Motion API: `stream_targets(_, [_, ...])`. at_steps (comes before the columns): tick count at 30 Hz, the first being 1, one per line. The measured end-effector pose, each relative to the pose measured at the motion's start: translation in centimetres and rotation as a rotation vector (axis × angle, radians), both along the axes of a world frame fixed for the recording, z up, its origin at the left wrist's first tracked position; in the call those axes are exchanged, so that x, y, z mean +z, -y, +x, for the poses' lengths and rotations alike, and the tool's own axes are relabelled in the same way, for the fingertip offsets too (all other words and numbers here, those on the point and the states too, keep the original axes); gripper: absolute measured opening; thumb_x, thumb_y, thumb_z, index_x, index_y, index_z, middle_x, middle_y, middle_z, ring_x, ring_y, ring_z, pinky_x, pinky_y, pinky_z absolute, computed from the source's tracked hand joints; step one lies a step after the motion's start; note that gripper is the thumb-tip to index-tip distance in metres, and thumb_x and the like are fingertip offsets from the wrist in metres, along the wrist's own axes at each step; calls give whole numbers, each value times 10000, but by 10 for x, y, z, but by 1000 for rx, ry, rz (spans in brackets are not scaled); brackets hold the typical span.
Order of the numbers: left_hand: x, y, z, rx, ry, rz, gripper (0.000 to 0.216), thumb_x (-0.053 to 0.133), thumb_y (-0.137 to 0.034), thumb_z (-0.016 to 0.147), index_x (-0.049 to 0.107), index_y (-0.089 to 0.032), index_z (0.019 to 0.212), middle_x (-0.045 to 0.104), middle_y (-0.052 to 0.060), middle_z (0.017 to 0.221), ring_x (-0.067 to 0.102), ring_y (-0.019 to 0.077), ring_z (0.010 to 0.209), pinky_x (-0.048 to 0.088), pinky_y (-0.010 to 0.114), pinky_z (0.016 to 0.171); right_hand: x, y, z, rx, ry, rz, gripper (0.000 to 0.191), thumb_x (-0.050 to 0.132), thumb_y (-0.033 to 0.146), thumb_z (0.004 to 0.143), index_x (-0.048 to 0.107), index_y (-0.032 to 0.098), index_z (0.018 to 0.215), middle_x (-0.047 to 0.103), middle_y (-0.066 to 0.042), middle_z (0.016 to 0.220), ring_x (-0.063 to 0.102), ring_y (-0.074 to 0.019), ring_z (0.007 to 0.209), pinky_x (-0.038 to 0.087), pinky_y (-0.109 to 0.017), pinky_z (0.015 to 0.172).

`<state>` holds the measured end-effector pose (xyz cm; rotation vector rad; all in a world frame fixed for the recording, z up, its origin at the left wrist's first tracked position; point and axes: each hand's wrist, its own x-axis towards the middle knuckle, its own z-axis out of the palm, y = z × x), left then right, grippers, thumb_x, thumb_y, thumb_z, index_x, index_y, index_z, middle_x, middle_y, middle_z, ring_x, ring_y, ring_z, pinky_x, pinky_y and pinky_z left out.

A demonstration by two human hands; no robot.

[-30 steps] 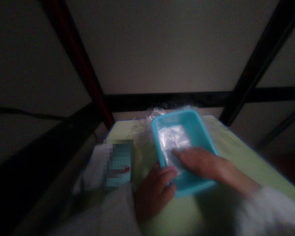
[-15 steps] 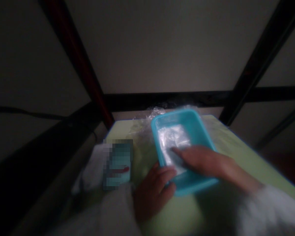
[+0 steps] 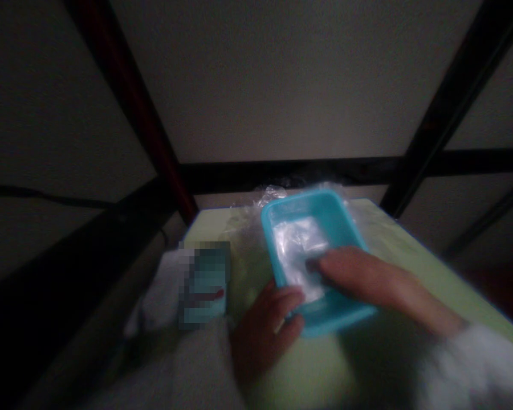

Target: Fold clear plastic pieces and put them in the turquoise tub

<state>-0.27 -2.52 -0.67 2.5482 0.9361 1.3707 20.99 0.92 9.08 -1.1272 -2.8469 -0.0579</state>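
Note:
A turquoise plastic tray (image 3: 268,239) is tilted up above the table. My left hand (image 3: 267,327) grips its near left edge, with fingers over the rim. Inside the tray lies a shiny clear plastic bag (image 3: 297,245), flat against the bottom. My right hand (image 3: 354,273) reaches over the right rim into the tray, its fingertips down at the bag. Those fingers are blurred and partly hidden, so I cannot tell whether they pinch the bag or only press on it.
Crumpled clear plastic film (image 3: 273,196) lies behind the tray on the yellow-green table (image 3: 214,219). To the left are a white cloth-like thing (image 3: 166,285) and a pixelated teal item (image 3: 207,285). Dark frame bars and a pale panel stand behind.
My right hand has shifted slightly within the tray, and its fingertips have drawn back a little to the right. The tray and my left hand have moved only slightly.

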Motion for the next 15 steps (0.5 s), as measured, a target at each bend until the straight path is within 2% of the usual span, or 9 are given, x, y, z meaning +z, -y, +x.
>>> stream_targets(3, [-1, 1, -1, -1, -2, 2, 279, 507, -189, 904, 523, -240, 1177, 663, 32, 1109, 594, 196, 1102, 509, 328, 938, 4, 1, -3, 17, 118, -60, 180, 543, 48, 813, 672, 149, 888, 712, -85, 838, 664, -211, 742, 490, -290, 653])
stream_targets(7, [1, 1, -1, -5, -6, -2, 295, 509, -172, 897, 520, -244, 1183, 662, 31, 1117, 586, 192, 1112, 508, 327, 941, 8, 4, -8, 16, 155, -51, 235, 499, 16, 816, 681, 145, 890, 716, -106, 894, 669, -222, 812, 518, -306, 704])
stream_targets(12, [4, 1, 0, -8, -6, -6, 294, 498, -164, 897, 522, -239, 1181, 664, 37, 1111, 592, 192, 1104, 509, 324, 941, 0, 3, -9, 4, 90, -43, 298, 503, 0, 780, 689, 218, 863, 715, -85, 887, 663, -218, 826, 526, -303, 740])
stream_targets(15, [5, 1, 0, -9, -18, 4, 283, 487, -172, 908, 516, -237, 1182, 663, 36, 1110, 590, 192, 1111, 500, 324, 954, -4, 2, -9, 19, 129, -72, 285, 506, 0, 783, 682, 208, 867, 717, -75, 887, 663, -207, 821, 520, -286, 733])
